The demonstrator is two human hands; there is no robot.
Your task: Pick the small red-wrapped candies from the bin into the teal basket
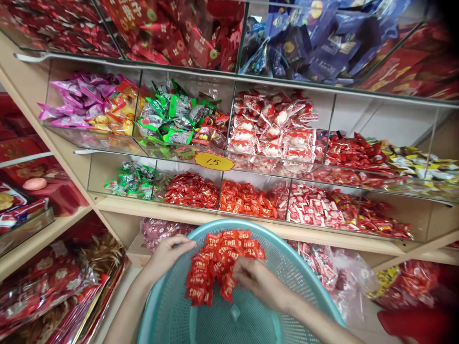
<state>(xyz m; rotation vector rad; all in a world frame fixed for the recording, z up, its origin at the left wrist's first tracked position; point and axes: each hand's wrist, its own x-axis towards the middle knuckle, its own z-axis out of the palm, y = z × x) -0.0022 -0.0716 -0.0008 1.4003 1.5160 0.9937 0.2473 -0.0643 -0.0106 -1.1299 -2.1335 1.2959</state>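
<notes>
Red sweets (204,272), seen in small wrappers with pale lettering, lay in a loose bunch inside your basket, toward its far side. Wooden shelving (125,209), the largest structure in view, stood before you and carried clear-fronted compartments in tiers. Your teal basket (297,274), round and finely perforated, was below the shelving's lowest tier of compartments; its bare bottom showed nearer to you than the bunch. The top tier held large red bags (179,38) and, to their right, blue bags (322,43). Beneath the lowest tier, to the right of your basket, sat a clear plastic bag (355,282).

In the middle tier, from left to right, you faced purple packets (79,100), yellow packets (122,110), green packets (172,110) and red-and-white packets (268,129). The lowest tier showed dark red packets (191,191) beside orange-red packets (247,198).

Your left hand (168,253) was at the basket's upper left rim, its fingers released and extended toward the inside. Your right hand (254,279), slightly blurred, was over the right side of the bunch, with fingers curled in against the wrappers; whether they grasped one could not be told. Smallest, a yellow label (214,161) with a red scalloped edge, marked 15, was on the middle tier's front.
</notes>
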